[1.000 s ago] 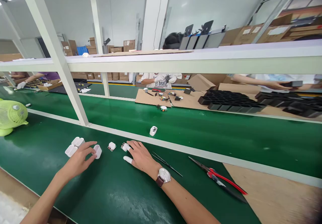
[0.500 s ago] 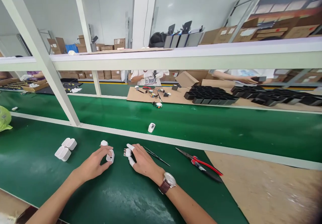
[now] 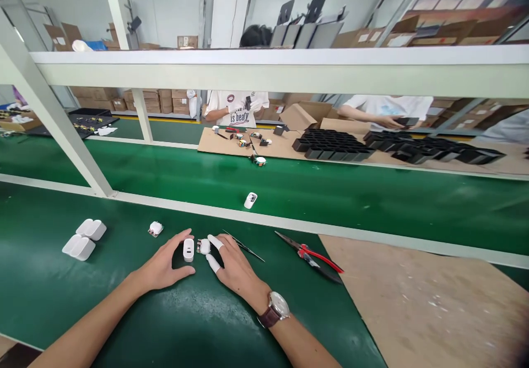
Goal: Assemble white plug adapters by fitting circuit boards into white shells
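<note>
A white charger housing (image 3: pixel 188 250), with a slot in its end face, stands between the spread thumb and fingers of my left hand (image 3: pixel 165 263). A gap shows between the thumb and the housing. Just to its right, my right hand (image 3: pixel 233 266), with white finger cots on thumb and index finger, pinches a small white charger insert (image 3: pixel 204 247) with metal parts on its left side. Another such insert (image 3: pixel 156 228) lies to the left of my left hand. Tweezers (image 3: pixel 246 247) lie beyond my right hand, and red-and-black long-nose pliers (image 3: pixel 308 255) lie to its right.
Several white housings (image 3: pixel 78 245) are grouped at the left. A brown board (image 3: pixel 397 291) covers the right side of the bench. On the green belt (image 3: pixel 198 178) lies a white charger (image 3: pixel 250 200). Co-workers' hands and black trays (image 3: pixel 334 145) are across the belt.
My left hand has moved right beside the right hand, and the housing has turned so its slotted end shows. Its fingers have spread. The view has shifted downward.
</note>
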The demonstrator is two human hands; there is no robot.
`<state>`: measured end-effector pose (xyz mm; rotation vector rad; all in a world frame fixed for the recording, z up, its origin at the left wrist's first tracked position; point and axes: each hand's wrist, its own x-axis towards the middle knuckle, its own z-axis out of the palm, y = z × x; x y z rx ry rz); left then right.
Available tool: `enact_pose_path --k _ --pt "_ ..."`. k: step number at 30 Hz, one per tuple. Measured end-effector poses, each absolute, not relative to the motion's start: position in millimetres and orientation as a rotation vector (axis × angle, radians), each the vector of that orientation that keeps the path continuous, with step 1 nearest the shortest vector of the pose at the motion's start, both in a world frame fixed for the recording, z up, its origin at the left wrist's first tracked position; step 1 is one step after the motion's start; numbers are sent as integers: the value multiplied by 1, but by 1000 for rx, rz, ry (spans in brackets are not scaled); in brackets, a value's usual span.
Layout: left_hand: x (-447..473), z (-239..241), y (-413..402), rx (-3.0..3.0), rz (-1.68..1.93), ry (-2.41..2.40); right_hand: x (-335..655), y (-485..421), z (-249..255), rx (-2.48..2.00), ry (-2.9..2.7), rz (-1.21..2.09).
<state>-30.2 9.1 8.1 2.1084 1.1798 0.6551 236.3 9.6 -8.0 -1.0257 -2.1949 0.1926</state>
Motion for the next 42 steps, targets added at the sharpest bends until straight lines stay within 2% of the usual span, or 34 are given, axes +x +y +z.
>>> enact_pose_path --k 8,13,42 --pt "-28 6 5 2165 762 1144 234 -1 8 -943 -2037 66" --pt "-28 12 1 2255 749 1077 232 -16 23 -835 -2123 67" --pt "-22 16 -4 2297 672 1027 226 -25 21 -838 -2315 104"
